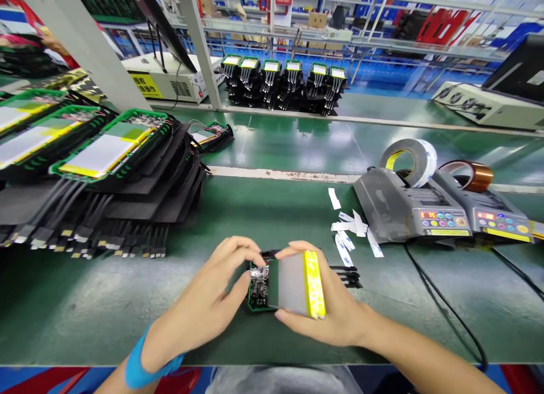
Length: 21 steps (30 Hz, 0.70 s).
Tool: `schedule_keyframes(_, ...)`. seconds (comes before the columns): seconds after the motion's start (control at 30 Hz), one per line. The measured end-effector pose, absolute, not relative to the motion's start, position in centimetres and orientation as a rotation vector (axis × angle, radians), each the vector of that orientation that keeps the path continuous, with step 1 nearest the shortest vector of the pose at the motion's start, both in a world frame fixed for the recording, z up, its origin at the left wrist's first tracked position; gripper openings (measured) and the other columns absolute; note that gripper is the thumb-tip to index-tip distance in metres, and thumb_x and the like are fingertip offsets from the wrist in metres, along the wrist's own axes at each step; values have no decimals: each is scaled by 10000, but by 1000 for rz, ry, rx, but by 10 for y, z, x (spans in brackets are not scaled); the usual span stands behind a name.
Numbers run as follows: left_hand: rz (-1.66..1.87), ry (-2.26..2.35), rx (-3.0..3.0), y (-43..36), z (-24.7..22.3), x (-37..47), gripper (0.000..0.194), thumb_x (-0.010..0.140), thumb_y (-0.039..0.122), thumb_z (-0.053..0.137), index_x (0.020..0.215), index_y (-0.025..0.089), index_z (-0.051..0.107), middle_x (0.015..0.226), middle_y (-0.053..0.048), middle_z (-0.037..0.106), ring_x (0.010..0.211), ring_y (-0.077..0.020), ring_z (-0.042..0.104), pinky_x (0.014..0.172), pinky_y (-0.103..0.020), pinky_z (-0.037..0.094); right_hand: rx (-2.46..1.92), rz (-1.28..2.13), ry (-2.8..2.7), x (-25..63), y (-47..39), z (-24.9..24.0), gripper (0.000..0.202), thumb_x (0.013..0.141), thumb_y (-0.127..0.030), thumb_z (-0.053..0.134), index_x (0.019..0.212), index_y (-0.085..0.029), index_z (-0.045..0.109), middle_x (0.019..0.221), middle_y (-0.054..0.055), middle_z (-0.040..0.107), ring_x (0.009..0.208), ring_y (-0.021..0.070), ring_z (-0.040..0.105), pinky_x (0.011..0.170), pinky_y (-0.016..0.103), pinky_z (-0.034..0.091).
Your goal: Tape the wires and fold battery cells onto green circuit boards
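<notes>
Near the table's front edge lies a green-edged case (255,308), with a bare circuit board (258,289) showing at its left end. A grey battery pack (292,283) with yellow tape across its right end sits over the case, slightly tilted. My right hand (335,303) is closed around the pack, thumb on the near side and fingers on the far side. My left hand (216,286) is bent over the circuit board's left corner, thumb and forefinger close together; what they pinch is too small to tell. Black leads (349,276) stick out beyond my right hand.
Stacked battery assemblies (114,144) with black sheets and cables stand at left. White tape strips (346,229) lie right of centre. Beside them are two tape dispensers (408,207) carrying tape rolls (410,159). A black cable (446,303) runs to the front edge. More assemblies (283,82) stand behind.
</notes>
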State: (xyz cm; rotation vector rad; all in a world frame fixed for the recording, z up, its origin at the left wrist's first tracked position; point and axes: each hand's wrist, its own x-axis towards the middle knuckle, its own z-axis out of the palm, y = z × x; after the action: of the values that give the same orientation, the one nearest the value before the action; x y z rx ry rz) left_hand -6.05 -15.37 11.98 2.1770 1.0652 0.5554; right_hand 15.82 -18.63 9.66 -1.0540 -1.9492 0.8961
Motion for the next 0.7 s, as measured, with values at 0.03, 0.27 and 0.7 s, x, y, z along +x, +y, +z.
schedule_keyframes(0.03, 508, 1114, 2191, -154, 111, -60, 253, 919, 170, 387, 1078, 278, 551, 1176, -44, 497, 1116, -211, 487, 959, -415, 456, -1069, 901, -1926, 162, -188, 94, 764, 752, -286, 712, 1351, -288, 239, 1286, 101, 480, 1166, 248, 534, 963, 391, 484)
schedule_keyframes(0.27, 550, 1223, 2246, -155, 68, -35, 192, 792, 85, 534, 874, 232, 625, 1050, -25, 524, 955, -206, 464, 847, -400, 423, -1051, 1054, -1755, 174, -197, 82, 781, 730, -254, 741, 1301, -321, 212, 1276, 105, 491, 1142, 253, 545, 951, 419, 489)
schedule_keyframes(0.7, 539, 1220, 2169, -147, 67, -34, 52, 863, 191, 514, 897, 211, 549, 1003, -24, 557, 950, -198, 509, 870, -397, 450, -1064, 1314, -1522, 207, -194, 52, 680, 756, -371, 733, 1192, -322, 212, 1302, 160, 524, 1094, 264, 592, 842, 448, 535)
